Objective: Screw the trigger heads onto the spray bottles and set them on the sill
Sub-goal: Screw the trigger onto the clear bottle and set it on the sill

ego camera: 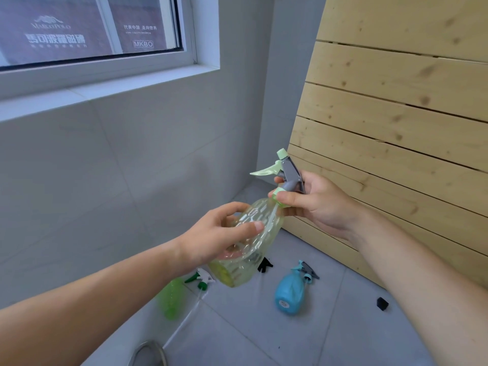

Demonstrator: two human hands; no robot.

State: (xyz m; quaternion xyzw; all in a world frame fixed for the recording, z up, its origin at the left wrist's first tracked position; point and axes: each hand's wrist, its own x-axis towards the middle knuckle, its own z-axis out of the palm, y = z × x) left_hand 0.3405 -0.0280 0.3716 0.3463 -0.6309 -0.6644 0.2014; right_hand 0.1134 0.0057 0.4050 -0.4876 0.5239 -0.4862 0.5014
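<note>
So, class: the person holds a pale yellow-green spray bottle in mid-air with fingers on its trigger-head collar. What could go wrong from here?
1. The left hand grips the yellow-green bottle loosely at an angle, so it may slip and fall to the tiled floor.
2. With the bottle tilted, the right hand might cross-thread the trigger head.
3. The blue bottle and loose green-white trigger head lie underfoot.

One head-worn view looks forward and down, close over both hands [264, 215].

Grey tiled walls [137, 165], white-framed window [105, 62], grey floor tiles [330, 326], leaning pine slats [396, 122]
</note>
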